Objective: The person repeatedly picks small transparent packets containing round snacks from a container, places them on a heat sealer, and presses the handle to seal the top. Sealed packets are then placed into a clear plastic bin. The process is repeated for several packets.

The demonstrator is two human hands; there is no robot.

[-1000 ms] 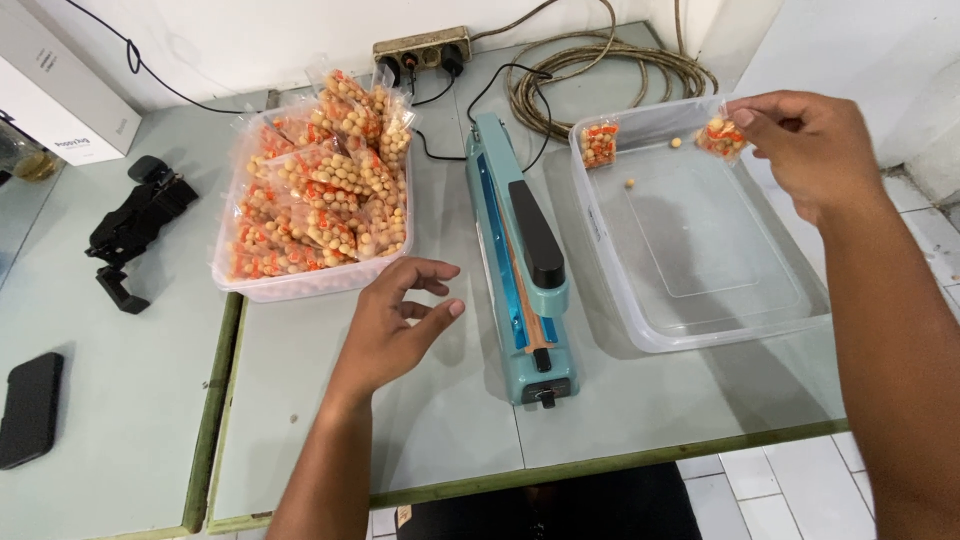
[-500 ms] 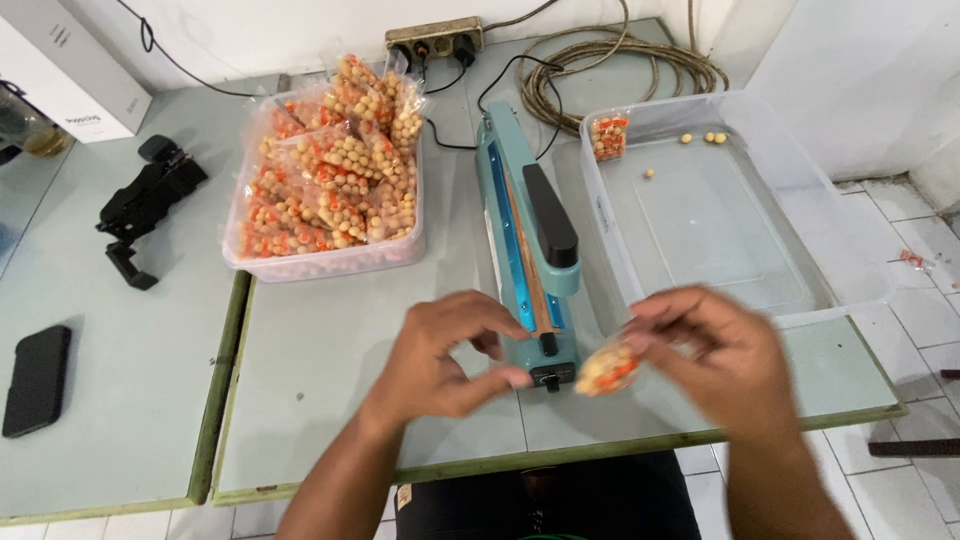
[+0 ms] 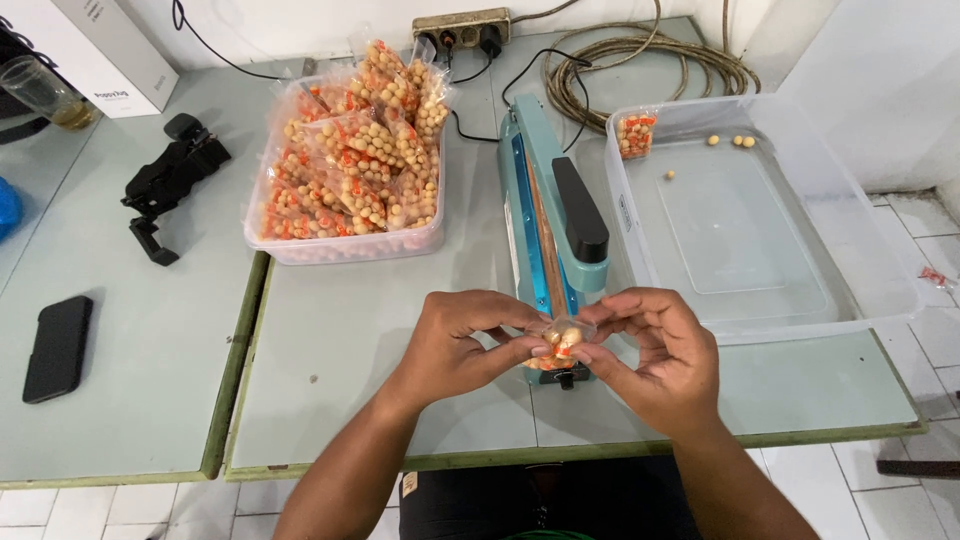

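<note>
Both hands meet over the table's near edge, pinching a small clear bag of orange and tan snack balls (image 3: 560, 343). My left hand (image 3: 463, 346) grips its left side and my right hand (image 3: 657, 357) grips its right side. Just behind the bag lies a teal bag sealer (image 3: 553, 213) with a black handle, its near end partly hidden by my fingers. A clear bin (image 3: 345, 245) piled with filled snack bags stands at the left. A nearly bare clear bin (image 3: 850, 300) at the right holds one filled bag (image 3: 636, 135) and a few loose balls.
A black phone (image 3: 58, 347) and a black clamp-like tool (image 3: 168, 183) lie on the left table. A power strip (image 3: 462, 27) and coiled cable (image 3: 640, 60) sit at the back. A white box (image 3: 105, 45) and a glass (image 3: 40, 92) stand at the far left.
My right hand took a bag from the right bin and brought it to the near edge. My left hand rose off the table and joined it on the bag.
</note>
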